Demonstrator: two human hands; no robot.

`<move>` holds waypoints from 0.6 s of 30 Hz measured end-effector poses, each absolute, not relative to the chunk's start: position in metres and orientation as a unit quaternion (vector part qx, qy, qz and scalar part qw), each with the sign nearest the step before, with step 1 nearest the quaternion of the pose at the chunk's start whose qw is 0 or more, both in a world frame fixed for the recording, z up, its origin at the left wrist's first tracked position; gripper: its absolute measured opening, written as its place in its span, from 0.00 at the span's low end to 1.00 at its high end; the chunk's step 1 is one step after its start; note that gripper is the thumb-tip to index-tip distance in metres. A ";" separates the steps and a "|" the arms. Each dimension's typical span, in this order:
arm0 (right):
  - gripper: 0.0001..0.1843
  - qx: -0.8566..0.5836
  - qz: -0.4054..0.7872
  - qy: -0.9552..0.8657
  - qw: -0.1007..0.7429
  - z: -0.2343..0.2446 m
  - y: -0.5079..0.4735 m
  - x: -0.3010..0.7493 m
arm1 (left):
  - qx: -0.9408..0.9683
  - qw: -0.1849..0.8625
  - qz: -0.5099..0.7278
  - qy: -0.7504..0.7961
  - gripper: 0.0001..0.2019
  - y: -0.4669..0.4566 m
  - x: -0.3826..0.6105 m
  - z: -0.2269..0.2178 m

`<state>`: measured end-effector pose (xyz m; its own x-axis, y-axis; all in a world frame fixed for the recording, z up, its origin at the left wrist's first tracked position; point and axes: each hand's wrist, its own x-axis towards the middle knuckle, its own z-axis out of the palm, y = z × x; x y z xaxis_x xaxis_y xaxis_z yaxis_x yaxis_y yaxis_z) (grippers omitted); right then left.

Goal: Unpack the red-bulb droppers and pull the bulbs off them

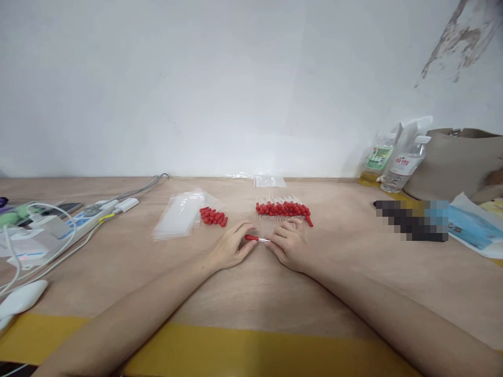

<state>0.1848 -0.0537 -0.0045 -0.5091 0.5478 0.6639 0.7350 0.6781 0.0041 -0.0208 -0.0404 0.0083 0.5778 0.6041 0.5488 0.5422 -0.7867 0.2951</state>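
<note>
Your left hand [231,248] is closed in a pinch on the red bulb [251,237] of one dropper [257,239]. Your right hand [288,246] is closed too, fingertips [275,242] on the clear tube [264,240], heel of the hand down on the table [251,293]. The dropper lies roughly level betw. both hands, mid-table; can't tell if it touches the surface.

Just behind the right hand, toward the far edge, is a row of droppers [283,209] w/ red tops. Left of that sits a small heap of loose red bulbs [213,215], just beside a stack of clear bags [181,215]. Power strip [84,220] is near the left edge, bottles [393,159] at the far right corner.

Handling, my read: very light. Bulb is soft & grippy and squashes easily. Tube looks like glass, so stiff, slick and prob. fragile. Hold it close to the bulb end, not by the thin tip, & go easy on side force.
</note>
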 end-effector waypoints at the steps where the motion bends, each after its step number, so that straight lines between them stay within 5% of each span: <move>1: 0.13 -0.375 -0.135 -0.858 0.325 -0.005 -0.054 0.184 | 0.893 0.044 0.317 0.316 0.11 -0.040 -0.019 0.008; 12: 0.15 -0.308 -0.084 -0.892 0.320 -0.008 -0.050 0.183 | 0.928 -0.009 0.206 0.310 0.16 -0.043 -0.015 0.014; 18: 0.15 -0.262 -0.031 -0.906 0.331 -0.006 -0.054 0.190 | 0.929 0.048 0.202 0.306 0.16 -0.043 -0.025 0.014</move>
